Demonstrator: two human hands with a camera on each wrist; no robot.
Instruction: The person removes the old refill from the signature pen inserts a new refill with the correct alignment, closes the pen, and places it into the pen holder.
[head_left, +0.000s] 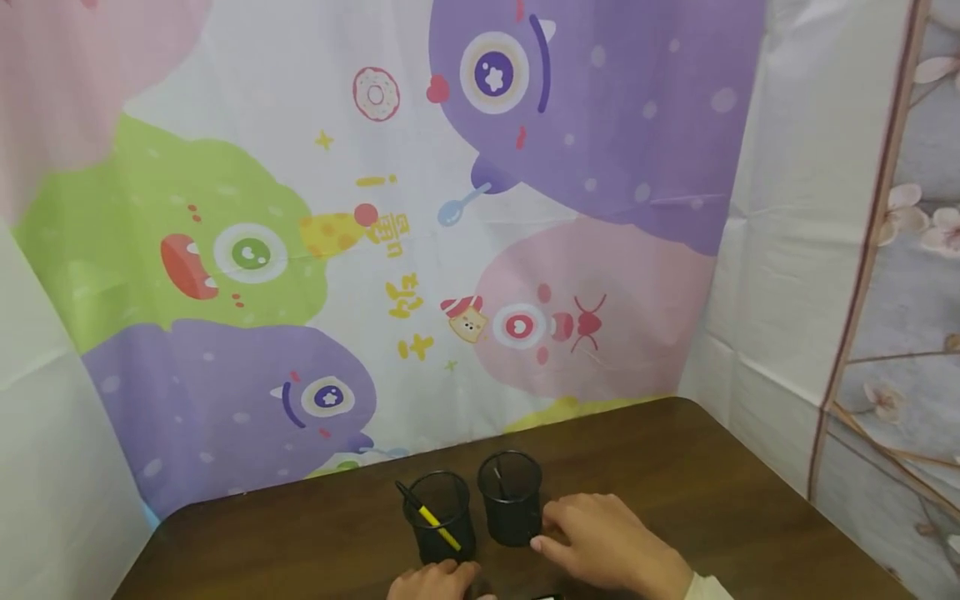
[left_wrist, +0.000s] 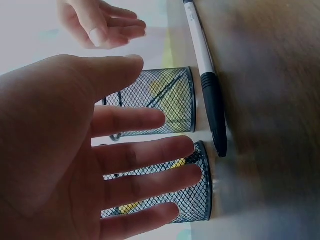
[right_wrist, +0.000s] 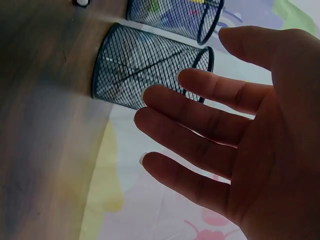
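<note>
Two black mesh cups (head_left: 512, 521), judged light, stiff and best held round their sides, stand on the surface (head_left: 337, 542) beside the left hand (head_left: 433, 581) and right hand (head_left: 611, 537), whose extended fingers (left_wrist: 145, 153) grasp nothing.

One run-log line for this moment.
left hand: holding nothing | right hand: holding nothing, by right cup | left cup: yellow pen inside | white-black pen: on table
</note>
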